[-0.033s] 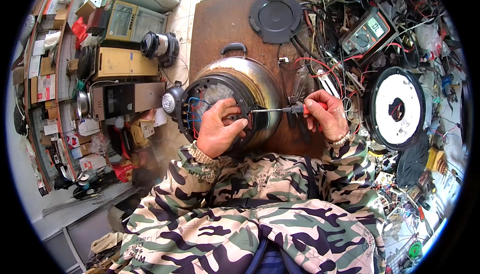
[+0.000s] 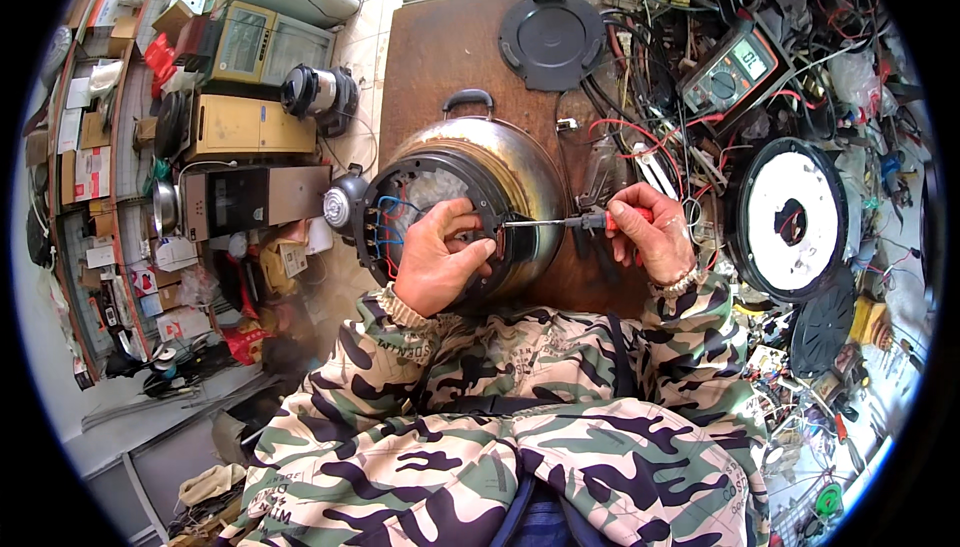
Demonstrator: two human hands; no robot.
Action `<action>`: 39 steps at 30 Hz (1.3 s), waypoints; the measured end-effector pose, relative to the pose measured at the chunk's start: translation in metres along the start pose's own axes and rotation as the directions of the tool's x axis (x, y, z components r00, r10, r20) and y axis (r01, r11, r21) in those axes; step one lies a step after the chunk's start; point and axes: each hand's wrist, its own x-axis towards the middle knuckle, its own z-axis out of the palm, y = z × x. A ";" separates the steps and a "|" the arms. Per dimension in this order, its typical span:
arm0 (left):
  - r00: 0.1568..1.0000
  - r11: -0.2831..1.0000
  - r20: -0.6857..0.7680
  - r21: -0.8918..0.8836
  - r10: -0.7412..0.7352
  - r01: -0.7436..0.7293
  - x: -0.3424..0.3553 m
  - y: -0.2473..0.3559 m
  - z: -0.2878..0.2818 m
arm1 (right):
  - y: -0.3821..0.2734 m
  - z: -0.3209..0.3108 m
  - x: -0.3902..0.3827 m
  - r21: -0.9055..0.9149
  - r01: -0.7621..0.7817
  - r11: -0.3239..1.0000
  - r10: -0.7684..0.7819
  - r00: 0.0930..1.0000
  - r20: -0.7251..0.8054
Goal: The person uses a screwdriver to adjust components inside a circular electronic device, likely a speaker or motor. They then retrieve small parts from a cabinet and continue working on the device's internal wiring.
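Note:
A large round metal pot (image 2: 535, 182), stained brown, lies on its side with a black handle at the far side. Its black base ring (image 2: 485, 185) faces left, with blue and red wires inside. My left hand (image 2: 440, 257) has its fingers curled over the ring's right part, thumb close to the rim; they hide what lies beneath. My right hand (image 2: 652, 237) is closed round the red handle of a screwdriver (image 2: 545, 223). The shaft points left, level, and its tip meets the ring's edge beside my left fingers.
Under the pot is a brown wooden table (image 2: 430, 47). A black round cover (image 2: 552, 39) lies at its far side. To the right are a multimeter (image 2: 735, 72), tangled cables and a white disc with a black rim (image 2: 790, 219). Boxes and appliances, including a yellow cabinet (image 2: 250, 125), stand left.

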 end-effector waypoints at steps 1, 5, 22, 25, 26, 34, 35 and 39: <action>1.000 1.000 0.003 -0.006 -0.007 0.007 0.000 -0.001 0.000 | 0.000 0.000 0.000 -0.012 -0.009 1.000 0.009 1.000 -0.005; 1.000 1.000 0.009 -0.016 0.013 -0.013 0.001 -0.005 -0.002 | -0.005 0.001 0.000 -0.061 -0.004 0.998 0.004 1.000 -0.006; 0.998 0.998 -0.032 0.045 0.055 -0.053 -0.004 -0.009 0.004 | -0.004 0.006 -0.001 -0.113 0.001 0.994 -0.007 0.998 -0.055; 0.991 0.994 -0.093 0.068 0.092 -0.086 -0.010 -0.005 0.008 | -0.007 0.009 -0.003 -0.120 0.005 0.993 -0.013 0.998 -0.068; 0.988 0.992 -0.117 0.076 0.106 -0.097 -0.012 -0.005 0.010 | -0.006 0.008 -0.004 -0.114 -0.001 0.993 -0.008 0.997 -0.077; 0.915 0.897 -0.201 0.352 0.350 -0.266 -0.017 -0.017 0.017 | -0.005 0.010 -0.003 -0.108 -0.024 0.994 0.014 0.995 -0.095; 0.903 0.884 -0.212 0.374 0.375 -0.279 -0.018 -0.016 0.019 | -0.005 0.009 -0.003 -0.128 -0.019 0.992 0.006 0.995 -0.098; 0.871 0.864 -0.254 0.404 0.421 -0.300 -0.021 -0.019 0.020 | -0.004 0.010 -0.003 -0.129 -0.017 0.991 0.005 0.996 -0.092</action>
